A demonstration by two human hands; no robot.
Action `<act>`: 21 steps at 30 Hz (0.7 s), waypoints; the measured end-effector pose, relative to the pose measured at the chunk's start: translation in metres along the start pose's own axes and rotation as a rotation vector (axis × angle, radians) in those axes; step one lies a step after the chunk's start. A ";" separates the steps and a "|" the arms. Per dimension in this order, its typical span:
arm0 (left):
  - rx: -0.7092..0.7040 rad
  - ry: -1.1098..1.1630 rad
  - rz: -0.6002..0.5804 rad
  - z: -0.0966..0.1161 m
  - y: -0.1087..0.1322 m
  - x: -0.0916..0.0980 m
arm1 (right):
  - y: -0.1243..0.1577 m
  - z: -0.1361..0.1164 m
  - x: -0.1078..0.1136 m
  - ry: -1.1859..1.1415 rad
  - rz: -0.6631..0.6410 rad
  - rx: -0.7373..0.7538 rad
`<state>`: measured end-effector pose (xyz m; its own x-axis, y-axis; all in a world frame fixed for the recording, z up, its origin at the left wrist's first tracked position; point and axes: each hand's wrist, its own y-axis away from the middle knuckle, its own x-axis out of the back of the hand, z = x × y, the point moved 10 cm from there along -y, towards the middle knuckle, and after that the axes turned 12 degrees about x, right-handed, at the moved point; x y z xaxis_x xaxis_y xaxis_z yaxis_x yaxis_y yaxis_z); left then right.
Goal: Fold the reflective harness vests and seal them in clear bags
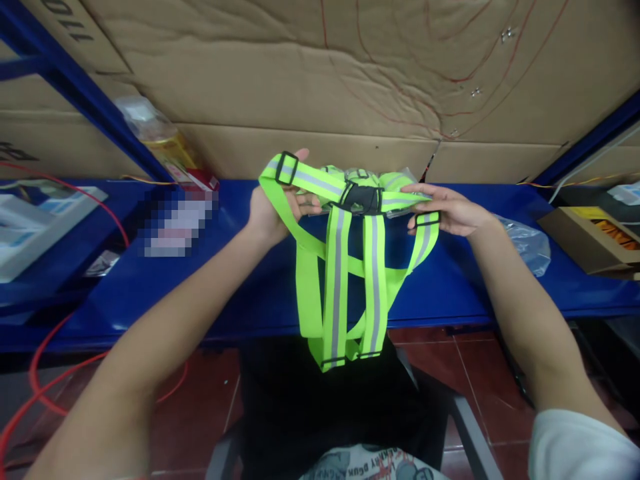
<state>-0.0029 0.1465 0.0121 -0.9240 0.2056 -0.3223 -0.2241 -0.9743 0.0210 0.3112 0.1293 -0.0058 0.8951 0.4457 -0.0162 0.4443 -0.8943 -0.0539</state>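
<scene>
A neon yellow-green reflective harness vest (336,287) with silver stripes hangs between my hands over the front edge of the blue table. Its black buckle (363,198) sits at the top middle, fastened as far as I can see. My left hand (275,210) grips the waist strap near a black slider, partly hidden behind the webbing. On the other side, my right hand (447,208) pinches the strap's right end between thumb and fingers. Behind the buckle lie more yellow-green straps in clear plastic bags (400,179), mostly covered by the vest.
At the back left a bottle with a yellow label (167,143) leans beside the blue frame post. A clear plastic bag (525,247) and an open cardboard box (593,240) are at the right. Red hose (37,373) loops at lower left. Cardboard (280,80) backs the blue table (235,287).
</scene>
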 end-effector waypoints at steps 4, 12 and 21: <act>-0.018 0.192 -0.076 0.018 0.009 -0.003 | -0.006 -0.016 0.002 -0.173 0.096 0.113; -0.078 -0.041 -0.265 0.039 0.008 -0.003 | 0.000 -0.034 0.011 0.128 0.169 0.291; -0.062 -0.293 -0.080 0.042 0.001 0.027 | -0.005 -0.030 0.054 0.283 0.487 0.440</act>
<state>-0.0409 0.1544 0.0434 -0.9562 0.2908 -0.0338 -0.2887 -0.9559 -0.0544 0.3580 0.1567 0.0233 0.9900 -0.0812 0.1156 -0.0118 -0.8631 -0.5049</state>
